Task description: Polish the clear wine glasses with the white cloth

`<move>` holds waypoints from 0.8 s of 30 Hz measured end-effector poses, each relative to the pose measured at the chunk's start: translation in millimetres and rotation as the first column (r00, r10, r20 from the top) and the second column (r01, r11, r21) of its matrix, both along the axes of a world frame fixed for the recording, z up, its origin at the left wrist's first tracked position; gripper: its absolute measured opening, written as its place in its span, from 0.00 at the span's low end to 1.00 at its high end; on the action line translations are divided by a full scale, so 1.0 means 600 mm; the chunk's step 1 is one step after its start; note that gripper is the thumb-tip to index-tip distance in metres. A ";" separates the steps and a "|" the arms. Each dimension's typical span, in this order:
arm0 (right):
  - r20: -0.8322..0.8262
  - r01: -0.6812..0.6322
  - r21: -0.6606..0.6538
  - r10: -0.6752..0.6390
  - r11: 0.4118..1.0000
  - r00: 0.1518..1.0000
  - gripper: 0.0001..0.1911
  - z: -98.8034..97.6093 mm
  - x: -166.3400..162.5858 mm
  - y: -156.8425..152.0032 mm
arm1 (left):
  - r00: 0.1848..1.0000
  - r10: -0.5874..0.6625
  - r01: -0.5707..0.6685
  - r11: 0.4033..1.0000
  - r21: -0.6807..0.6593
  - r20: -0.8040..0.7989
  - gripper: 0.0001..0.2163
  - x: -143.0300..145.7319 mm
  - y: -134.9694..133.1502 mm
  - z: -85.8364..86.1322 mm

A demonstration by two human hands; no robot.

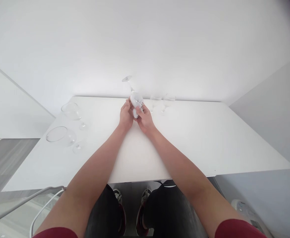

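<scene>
Both my hands meet over the far middle of the white table (196, 142). My left hand (126, 115) grips a clear wine glass (134, 94) held upside down, its foot tilted up toward the wall. My right hand (145, 119) is closed on a white cloth (136, 113) that is stuffed into the glass bowl. The stem and foot stick out above my fingers.
Two more clear wine glasses (162, 101) stand just behind my right hand near the wall. Two large stemmed glasses (71, 111) (60, 135) stand at the table's left edge. A white wall is behind the table. A chair frame (35, 201) shows at lower left.
</scene>
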State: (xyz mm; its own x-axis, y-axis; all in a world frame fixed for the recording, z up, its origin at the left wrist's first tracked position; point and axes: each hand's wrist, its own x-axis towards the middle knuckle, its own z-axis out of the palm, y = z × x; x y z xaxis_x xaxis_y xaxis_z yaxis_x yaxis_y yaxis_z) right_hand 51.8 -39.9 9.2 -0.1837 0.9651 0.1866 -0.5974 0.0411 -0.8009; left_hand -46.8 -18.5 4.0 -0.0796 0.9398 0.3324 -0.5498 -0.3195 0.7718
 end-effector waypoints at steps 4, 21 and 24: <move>0.003 0.053 -0.058 -0.053 0.997 0.999 0.20 -0.004 0.003 0.006 | 0.997 -0.018 0.021 0.999 0.045 -0.069 0.25 0.000 -0.003 0.004; -0.038 -0.105 0.011 0.106 0.994 0.994 0.23 0.000 0.021 0.008 | 0.991 -0.132 0.131 0.986 0.101 0.005 0.25 -0.006 -0.007 0.017; -0.012 -0.065 -0.007 0.065 0.998 0.998 0.22 0.000 0.028 0.014 | 0.984 -0.173 0.176 0.977 0.117 -0.032 0.26 -0.007 -0.013 0.022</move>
State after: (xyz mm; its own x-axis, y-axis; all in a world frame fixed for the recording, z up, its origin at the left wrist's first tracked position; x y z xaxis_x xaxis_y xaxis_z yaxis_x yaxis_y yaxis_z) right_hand 68.7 -31.7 9.0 -0.2440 0.9525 0.1821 -0.6078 -0.0039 -0.7940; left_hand -51.0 -26.2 17.3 0.0907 0.8923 0.4422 -0.5884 -0.3102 0.7467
